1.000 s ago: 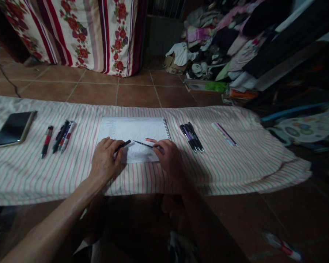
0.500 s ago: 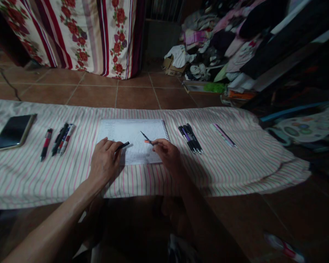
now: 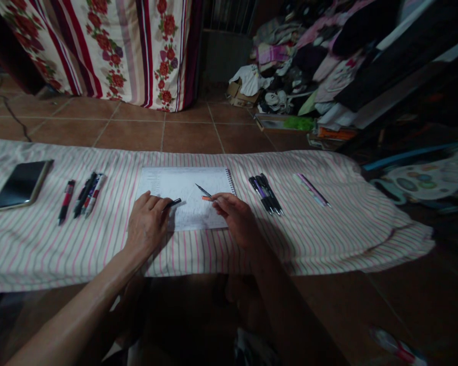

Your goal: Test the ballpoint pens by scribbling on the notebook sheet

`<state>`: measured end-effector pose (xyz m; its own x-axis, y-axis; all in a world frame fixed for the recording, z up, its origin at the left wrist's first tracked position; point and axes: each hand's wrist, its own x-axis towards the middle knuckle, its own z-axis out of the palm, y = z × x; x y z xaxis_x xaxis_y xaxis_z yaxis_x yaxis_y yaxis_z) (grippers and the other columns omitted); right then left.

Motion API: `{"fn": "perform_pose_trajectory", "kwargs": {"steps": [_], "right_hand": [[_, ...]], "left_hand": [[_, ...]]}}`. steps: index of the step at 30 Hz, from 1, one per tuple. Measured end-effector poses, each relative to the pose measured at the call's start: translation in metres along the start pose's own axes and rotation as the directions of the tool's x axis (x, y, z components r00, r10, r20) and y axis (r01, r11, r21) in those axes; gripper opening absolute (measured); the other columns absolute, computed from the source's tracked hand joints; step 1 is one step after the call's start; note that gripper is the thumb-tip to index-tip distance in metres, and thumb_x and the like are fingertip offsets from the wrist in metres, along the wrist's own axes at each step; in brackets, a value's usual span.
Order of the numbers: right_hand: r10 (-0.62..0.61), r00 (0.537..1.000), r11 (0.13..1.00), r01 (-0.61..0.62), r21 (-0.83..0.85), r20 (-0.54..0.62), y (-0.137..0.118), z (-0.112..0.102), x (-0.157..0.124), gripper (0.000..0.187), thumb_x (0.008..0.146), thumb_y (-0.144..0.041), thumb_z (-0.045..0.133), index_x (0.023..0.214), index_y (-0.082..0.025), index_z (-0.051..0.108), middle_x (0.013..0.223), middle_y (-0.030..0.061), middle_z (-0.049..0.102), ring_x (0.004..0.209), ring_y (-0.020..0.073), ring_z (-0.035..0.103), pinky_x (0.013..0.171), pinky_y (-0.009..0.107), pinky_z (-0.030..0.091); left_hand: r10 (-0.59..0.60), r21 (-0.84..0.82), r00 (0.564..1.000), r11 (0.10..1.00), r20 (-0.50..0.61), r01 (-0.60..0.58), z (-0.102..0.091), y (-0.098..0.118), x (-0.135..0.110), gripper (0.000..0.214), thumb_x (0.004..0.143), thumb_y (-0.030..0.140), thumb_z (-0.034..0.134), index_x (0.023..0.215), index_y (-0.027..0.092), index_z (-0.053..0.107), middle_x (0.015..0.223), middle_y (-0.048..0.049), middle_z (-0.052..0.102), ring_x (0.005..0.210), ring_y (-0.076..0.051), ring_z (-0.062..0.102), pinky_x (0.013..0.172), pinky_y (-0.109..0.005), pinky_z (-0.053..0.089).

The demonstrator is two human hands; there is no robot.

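A: What's the largest thing?
B: The striped cloth [image 3: 328, 244], soft fabric with pink and grey lines, rumpled into creases at its right end. Beyond it hangs a curtain [image 3: 132, 66], its folds printed with red flowers and dark bands.
A: And on the cloth?
B: A notebook [image 3: 175, 179], a flat white rectangle of faintly marked paper, coiled binding down its right edge.
A: How are the hands?
B: The left hand [image 3: 147, 223] rests over the page's near left corner, thumb and fingers pinching a black tube [image 3: 173, 203], smooth and straight. The right hand [image 3: 234, 216], fingers curled, pinches a slender dark rod [image 3: 203, 190] over the page, its narrow point angled up and left.
A: Smaller things?
B: Far left, a glossy dark phone [image 3: 19, 185] with a pale rim. Slim pens [image 3: 89, 193] lie bunched between phone and notebook, more right of it. Smallest is an orange piece [image 3: 206, 198] by the right fingertips; whether they grip it, I can't tell.
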<state>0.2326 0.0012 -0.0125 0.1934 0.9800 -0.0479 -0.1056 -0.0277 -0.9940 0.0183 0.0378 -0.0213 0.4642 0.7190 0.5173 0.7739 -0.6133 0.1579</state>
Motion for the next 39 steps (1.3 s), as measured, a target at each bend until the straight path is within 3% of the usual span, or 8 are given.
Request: {"fn": "perform_pose_trajectory", "kwargs": {"steps": [8,14,25,31,39], "right_hand": [[0.007,1.0,0.971,-0.003,0.241,-0.013,-0.009,0.002,0.0,0.028,0.065,-0.037,0.067,0.087,-0.02,0.061,0.07,-0.0021,0.055,0.063,0.0099,0.048,0.061,0.023,0.041],[-0.002,1.0,0.979,0.004,0.205,-0.011,-0.002,0.002,0.003,0.026,0.067,-0.036,0.066,0.088,-0.021,0.061,0.064,-0.004,0.05,0.059,0.0095,0.046,0.057,0.023,0.039],[0.011,0.994,0.977,0.013,0.213,-0.113,0.002,0.004,0.005,0.029,0.073,-0.043,0.062,0.094,-0.023,0.063,0.074,-0.0019,0.056,0.071,0.011,0.059,0.057,0.021,0.042],[-0.051,0.985,0.955,0.097,0.282,-0.168,-0.001,0.009,0.005,0.022,0.072,-0.037,0.065,0.086,-0.02,0.065,0.082,0.0,0.059,0.069,0.009,0.057,0.067,0.024,0.049],[-0.063,0.972,0.953,0.126,0.275,-0.228,-0.003,0.016,0.004,0.022,0.071,-0.035,0.066,0.085,-0.018,0.067,0.075,-0.0008,0.059,0.066,0.0092,0.057,0.072,0.029,0.053]], "left_hand": [[-0.014,-0.007,1.0,1.0,-0.011,0.014,0.001,0.001,0.0,0.021,0.084,0.021,0.047,0.096,0.016,0.063,0.083,-0.0098,0.066,0.088,-0.026,0.057,0.095,-0.049,0.042],[-0.016,-0.018,1.0,1.0,-0.022,0.016,0.002,-0.001,0.0,0.021,0.084,0.022,0.047,0.097,0.02,0.063,0.085,-0.0085,0.067,0.087,-0.025,0.059,0.093,-0.051,0.043],[-0.019,-0.041,0.999,0.999,-0.049,0.017,0.003,-0.001,0.0,0.019,0.084,0.021,0.047,0.095,0.021,0.063,0.084,-0.0069,0.067,0.084,-0.024,0.058,0.094,-0.05,0.042],[-0.013,-0.064,0.999,0.998,-0.03,0.011,0.0,0.004,0.002,0.018,0.084,0.02,0.048,0.094,0.02,0.063,0.082,-0.0065,0.066,0.082,-0.023,0.058,0.096,-0.05,0.041],[-0.004,-0.077,1.0,0.997,-0.03,0.002,0.002,0.005,0.002,0.018,0.084,0.02,0.049,0.095,0.02,0.063,0.083,-0.0052,0.067,0.082,-0.022,0.058,0.098,-0.05,0.039]]}}
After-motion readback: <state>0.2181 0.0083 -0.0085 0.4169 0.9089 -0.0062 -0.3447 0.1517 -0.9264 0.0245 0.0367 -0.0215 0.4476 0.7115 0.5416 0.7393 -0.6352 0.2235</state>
